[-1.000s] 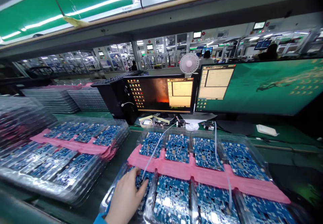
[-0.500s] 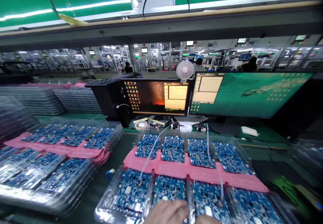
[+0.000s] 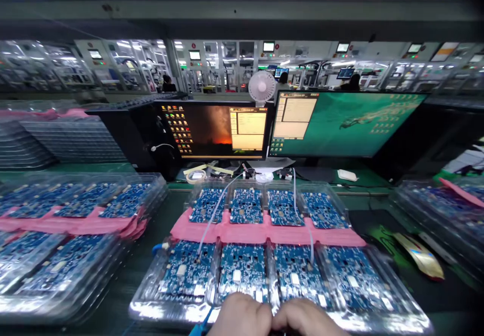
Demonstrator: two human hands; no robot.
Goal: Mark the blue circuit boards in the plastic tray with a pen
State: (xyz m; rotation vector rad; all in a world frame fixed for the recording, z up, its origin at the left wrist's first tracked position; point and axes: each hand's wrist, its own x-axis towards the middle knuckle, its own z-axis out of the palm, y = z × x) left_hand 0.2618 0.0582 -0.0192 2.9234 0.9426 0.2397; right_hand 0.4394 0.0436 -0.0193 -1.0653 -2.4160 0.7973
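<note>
A clear plastic tray in front of me holds two rows of blue circuit boards, with a pink foam strip between the rows. Two thin white cables run from the monitors down onto the front boards. My left hand and my right hand sit side by side at the tray's near edge, just below the middle front boards. Their fingers curl downward, and the picture's bottom edge cuts off whatever is under them.
Two lit monitors stand behind the tray, a small white fan between them. More trays of boards lie at the left and right. A gold-coloured object lies on the green mat at the right.
My left hand left the front-left board and moved right to the tray's near edge. My right hand came into view beside it. The view shifted down and back.
</note>
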